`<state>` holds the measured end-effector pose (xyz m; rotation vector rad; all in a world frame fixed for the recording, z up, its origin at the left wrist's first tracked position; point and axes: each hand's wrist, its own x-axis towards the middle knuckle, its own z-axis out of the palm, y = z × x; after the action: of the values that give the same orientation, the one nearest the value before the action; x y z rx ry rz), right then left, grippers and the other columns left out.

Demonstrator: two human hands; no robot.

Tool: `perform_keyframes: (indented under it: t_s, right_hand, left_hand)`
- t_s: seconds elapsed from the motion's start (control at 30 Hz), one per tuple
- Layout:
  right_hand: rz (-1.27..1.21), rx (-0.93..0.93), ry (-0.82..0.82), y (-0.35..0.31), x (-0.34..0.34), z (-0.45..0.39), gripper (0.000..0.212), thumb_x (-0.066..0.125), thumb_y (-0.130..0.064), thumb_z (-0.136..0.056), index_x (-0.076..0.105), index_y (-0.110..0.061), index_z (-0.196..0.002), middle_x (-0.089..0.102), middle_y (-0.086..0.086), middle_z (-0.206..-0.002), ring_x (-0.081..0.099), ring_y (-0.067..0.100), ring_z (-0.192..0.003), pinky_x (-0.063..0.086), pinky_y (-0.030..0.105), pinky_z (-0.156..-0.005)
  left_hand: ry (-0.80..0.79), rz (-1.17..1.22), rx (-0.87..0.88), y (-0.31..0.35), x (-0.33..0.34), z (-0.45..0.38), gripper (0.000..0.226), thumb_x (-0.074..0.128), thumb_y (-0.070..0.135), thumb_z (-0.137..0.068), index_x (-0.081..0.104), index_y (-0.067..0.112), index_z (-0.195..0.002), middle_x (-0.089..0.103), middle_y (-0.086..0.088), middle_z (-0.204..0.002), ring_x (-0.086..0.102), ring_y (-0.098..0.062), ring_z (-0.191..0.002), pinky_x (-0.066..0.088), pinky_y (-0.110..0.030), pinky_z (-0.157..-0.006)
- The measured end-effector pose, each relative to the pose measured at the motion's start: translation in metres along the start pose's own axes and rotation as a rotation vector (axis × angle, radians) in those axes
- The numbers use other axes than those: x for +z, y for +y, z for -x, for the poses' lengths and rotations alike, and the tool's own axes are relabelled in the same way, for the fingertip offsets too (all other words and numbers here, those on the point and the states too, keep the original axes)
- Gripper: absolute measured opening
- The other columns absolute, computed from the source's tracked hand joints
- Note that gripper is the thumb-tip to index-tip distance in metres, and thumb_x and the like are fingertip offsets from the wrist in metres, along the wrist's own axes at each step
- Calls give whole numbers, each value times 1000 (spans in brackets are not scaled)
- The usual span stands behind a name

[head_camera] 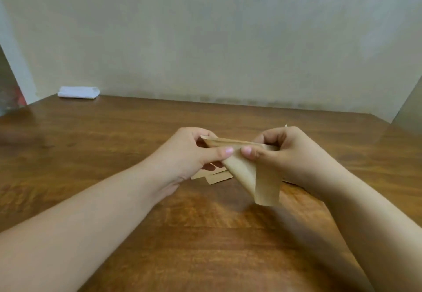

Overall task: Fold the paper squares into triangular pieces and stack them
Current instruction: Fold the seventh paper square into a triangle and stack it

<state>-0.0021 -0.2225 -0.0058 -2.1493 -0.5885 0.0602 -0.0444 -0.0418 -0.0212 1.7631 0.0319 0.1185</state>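
Both hands, left hand point(189, 152) and right hand point(280, 152), pinch one brown paper point(253, 175), half folded. More papers point(215, 177) wait at 6 o'clock under them.

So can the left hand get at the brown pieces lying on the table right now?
Probably not yet: the left hand pinches the held paper along with the right hand; the pieces lie just beneath.

My left hand point(189, 152) covers most of the brown paper pieces point(215, 176) lying on the table point(205, 246); I cannot count them. My right hand point(294, 156) hides the far end of the held paper point(249, 172), whose lower corner is motion-blurred. Both forearms run off the frame's bottom corners.
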Motion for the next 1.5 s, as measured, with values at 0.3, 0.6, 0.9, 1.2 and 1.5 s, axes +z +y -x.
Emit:
perform_keyframes:
  t_s: [0.3,0.6,0.9,1.2,1.5]
  right_hand:
    - [-153,72,68,19,13,-2,47,63,-61,-53,71,-18,-69,67,-5,-65,57,2,-58,42,18,-55]
    - [-503,92,-2,15,13,6,23,73,-26,-58,71,-6,-69,67,0,-65,60,3,-56,43,11,-48]
    - [-700,174,16,15,13,7,50,88,-6,-54,60,-18,-93,70,4,-75,66,14,-63,51,19,-50]
    - [-675,161,-47,14,15,12,18,82,-21,-57,73,-13,-70,71,4,-74,65,9,-63,47,15,-51]
    - [-585,163,63,12,14,10,30,72,-27,-62,72,0,-76,69,6,-67,62,8,-55,45,14,-47]
  left_hand:
    - [-47,143,60,-20,6,-3,13,71,15,-77,75,14,-89,75,1,-90,70,-11,-89,54,-25,-81]
    - [-62,327,111,-22,8,6,20,68,14,-71,74,7,-89,75,-3,-93,70,-13,-92,53,-16,-78]
    - [-48,377,76,-18,7,9,20,70,13,-68,74,6,-86,74,-9,-94,70,-19,-92,55,-24,-81]
    - [-82,411,26,-18,9,10,25,70,7,-67,74,1,-90,74,-11,-97,69,-21,-94,56,-26,-81]
    - [58,438,-39,-19,3,6,13,70,16,-63,75,10,-73,73,-14,-88,69,-17,-79,58,-28,-75]
